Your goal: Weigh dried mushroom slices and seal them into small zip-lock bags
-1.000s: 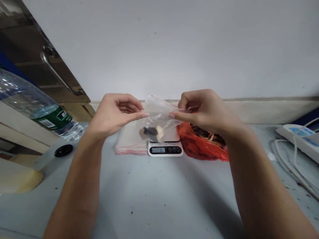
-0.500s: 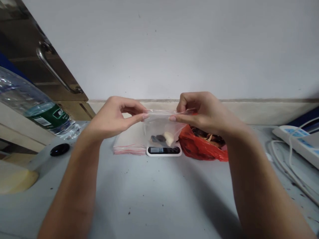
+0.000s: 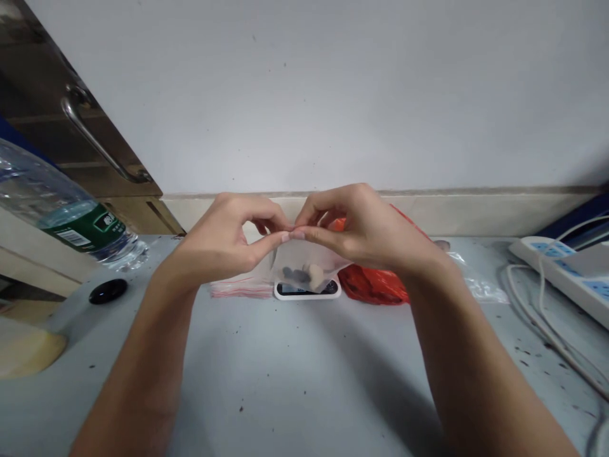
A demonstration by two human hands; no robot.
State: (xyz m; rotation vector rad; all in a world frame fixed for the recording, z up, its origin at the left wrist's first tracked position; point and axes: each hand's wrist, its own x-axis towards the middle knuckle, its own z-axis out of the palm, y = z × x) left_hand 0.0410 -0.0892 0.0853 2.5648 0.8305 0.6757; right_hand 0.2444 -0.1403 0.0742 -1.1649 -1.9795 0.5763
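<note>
A clear zip bag (image 3: 311, 257) with dark pieces and a pale piece inside hangs between my hands, in front of and over a small white digital scale (image 3: 334, 292). My left hand (image 3: 228, 231) is closed, thumb and fingers pinching the bag's top edge. Close beside it, my right hand (image 3: 359, 225) pinches the same edge, the fingertips of both hands nearly touching. A stack of flat zip bags with red lines (image 3: 240, 289) lies left of the scale. To its right sits a red plastic bag (image 3: 375, 285), partly hidden by my right hand.
A large water bottle (image 3: 90, 222) leans in at the left above a black round object (image 3: 108, 291). At the right, a white power strip (image 3: 566, 266) and its cable (image 3: 542, 304) lie on the grey table (image 3: 266, 381). Behind is a white wall (image 3: 333, 95).
My right hand has moved left along the bag's top edge until its fingertips meet my left hand's. Another clear bag at the right has come into sight.
</note>
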